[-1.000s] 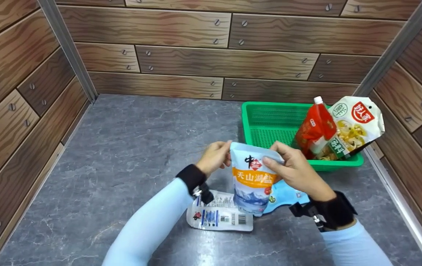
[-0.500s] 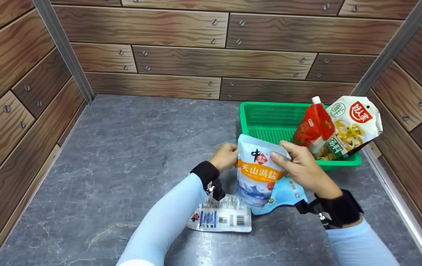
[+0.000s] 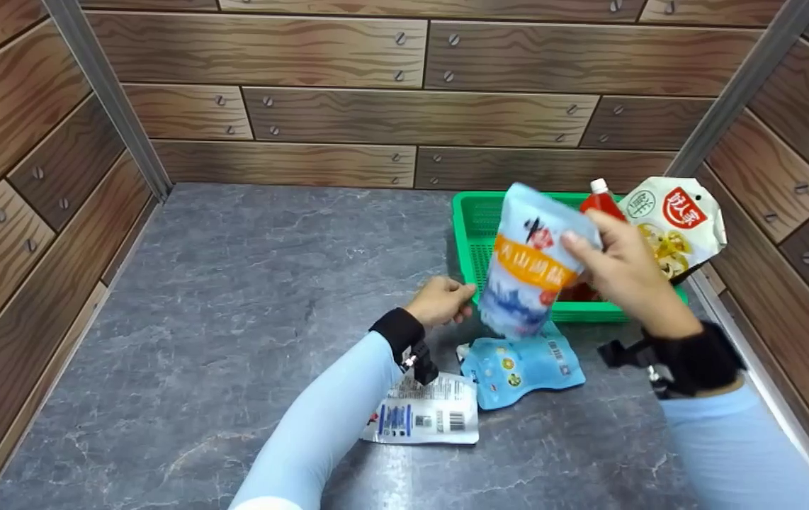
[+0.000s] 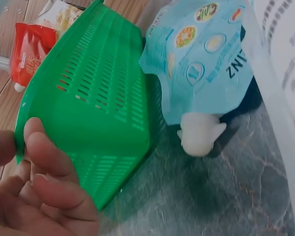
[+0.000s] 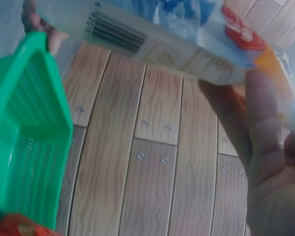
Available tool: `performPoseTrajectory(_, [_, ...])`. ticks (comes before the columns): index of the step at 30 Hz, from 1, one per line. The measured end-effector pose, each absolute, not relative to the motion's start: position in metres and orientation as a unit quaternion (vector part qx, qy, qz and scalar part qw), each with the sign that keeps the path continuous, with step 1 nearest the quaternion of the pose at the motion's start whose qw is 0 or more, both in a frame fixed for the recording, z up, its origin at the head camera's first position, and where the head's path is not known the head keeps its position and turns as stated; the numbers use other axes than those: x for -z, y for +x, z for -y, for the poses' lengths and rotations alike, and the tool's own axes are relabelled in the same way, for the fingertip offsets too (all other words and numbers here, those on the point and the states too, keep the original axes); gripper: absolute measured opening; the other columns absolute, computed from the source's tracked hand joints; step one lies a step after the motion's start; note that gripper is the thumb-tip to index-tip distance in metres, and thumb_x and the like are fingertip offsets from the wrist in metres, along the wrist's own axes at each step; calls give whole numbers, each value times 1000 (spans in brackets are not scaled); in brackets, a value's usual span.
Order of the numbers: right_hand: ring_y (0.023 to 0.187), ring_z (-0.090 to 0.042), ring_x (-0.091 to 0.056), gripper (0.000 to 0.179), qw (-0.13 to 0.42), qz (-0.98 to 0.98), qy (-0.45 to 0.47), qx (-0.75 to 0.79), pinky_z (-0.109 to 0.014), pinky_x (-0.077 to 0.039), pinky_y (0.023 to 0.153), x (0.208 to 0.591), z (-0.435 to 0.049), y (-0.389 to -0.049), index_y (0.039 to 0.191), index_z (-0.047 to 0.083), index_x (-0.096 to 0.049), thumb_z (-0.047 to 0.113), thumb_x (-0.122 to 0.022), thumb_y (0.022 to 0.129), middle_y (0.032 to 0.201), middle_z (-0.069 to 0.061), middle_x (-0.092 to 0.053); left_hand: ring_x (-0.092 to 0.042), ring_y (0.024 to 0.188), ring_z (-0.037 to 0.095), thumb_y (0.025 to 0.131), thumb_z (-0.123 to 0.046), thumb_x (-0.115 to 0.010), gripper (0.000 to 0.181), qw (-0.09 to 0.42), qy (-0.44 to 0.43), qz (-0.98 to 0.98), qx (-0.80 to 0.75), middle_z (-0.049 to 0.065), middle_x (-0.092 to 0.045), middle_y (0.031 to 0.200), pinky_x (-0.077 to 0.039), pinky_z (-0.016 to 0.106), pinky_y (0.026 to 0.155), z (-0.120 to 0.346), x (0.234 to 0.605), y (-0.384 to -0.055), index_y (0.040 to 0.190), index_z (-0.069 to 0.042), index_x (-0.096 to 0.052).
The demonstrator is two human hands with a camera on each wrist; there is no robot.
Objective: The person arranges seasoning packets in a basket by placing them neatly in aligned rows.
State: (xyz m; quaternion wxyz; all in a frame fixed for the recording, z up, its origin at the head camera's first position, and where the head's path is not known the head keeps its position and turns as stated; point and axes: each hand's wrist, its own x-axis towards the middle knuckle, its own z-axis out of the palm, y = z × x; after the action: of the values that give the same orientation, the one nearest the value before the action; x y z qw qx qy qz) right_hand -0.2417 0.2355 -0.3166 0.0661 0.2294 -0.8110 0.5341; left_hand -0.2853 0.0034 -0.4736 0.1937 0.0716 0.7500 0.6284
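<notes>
My right hand (image 3: pixel 628 276) grips the upper right edge of a salt pouch (image 3: pixel 526 273), pale blue with an orange band, and holds it tilted above the green basket (image 3: pixel 617 312) and its front rim. In the right wrist view the pouch's barcode side (image 5: pixel 157 46) faces the camera. At the basket's front left corner my left hand (image 3: pixel 438 303) pinches the rim between thumb and finger, as the left wrist view shows with the basket wall (image 4: pixel 96 113) beside the fingers (image 4: pixel 54 152).
Inside the basket a red spouted pouch (image 3: pixel 599 202) and a white food packet (image 3: pixel 681 219) lean at the right. Before it lie a light-blue Heinz pouch (image 3: pixel 525 372) with a white cap and a silver-white pouch (image 3: pixel 440 411). Wood-patterned walls (image 3: pixel 334 117) surround the grey tabletop (image 3: pixel 256 283).
The salt pouch has moved up and right in my right hand, from over the table to over the basket. My left hand has let go of the pouch and taken the basket's rim.
</notes>
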Motion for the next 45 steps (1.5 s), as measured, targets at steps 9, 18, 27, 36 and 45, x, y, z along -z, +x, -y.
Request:
performPoseTrajectory(9, [62, -13, -52, 24, 208, 883, 138, -397, -18, -43, 48, 317, -236, -274, 90, 0, -64, 22, -59, 96, 77, -9, -64, -50, 54, 16, 103, -30, -45, 45, 202, 94, -764, -605, 1, -58, 63, -32, 22, 43, -6, 474, -285, 98, 9, -67])
performPoseTrajectory(18, [62, -32, -47, 23, 258, 922, 84, -276, -37, -30, 54, 350, -240, -306, 68, 5, -46, 7, -62, 85, 64, -12, -50, -50, 52, 16, 103, -28, -46, 39, 197, 91, -763, -608, 2, -58, 64, -32, 23, 44, -8, 472, -284, 85, -2, -68])
performPoseTrajectory(27, [70, -42, -56, 20, 241, 933, 92, -251, -45, -41, 58, 390, -246, -315, 70, 1, -48, -2, -66, 79, 71, -22, -58, -53, 55, 16, 104, -29, -44, 44, 183, 109, -780, -589, 4, -59, 66, -33, 22, 46, -7, 474, -283, 90, 6, -67])
performPoseTrajectory(36, [74, -45, -58, 17, 233, 937, 98, -241, -52, -45, 63, 408, -250, -313, 76, 0, -51, -2, -67, 81, 78, -25, -60, -58, 69, 33, 104, -28, -43, 44, 176, 111, -777, -594, 8, -61, 69, -35, 22, 48, -6, 473, -281, 93, 8, -67])
performPoseTrajectory(45, [70, -41, -60, 16, 245, 935, 92, -237, -50, -47, 59, 429, -255, -310, 76, 0, -52, 0, -68, 80, 76, -24, -62, -57, 63, 27, 104, -29, -44, 44, 181, 106, -773, -599, 9, -62, 70, -35, 22, 46, -6, 472, -280, 95, 7, -67])
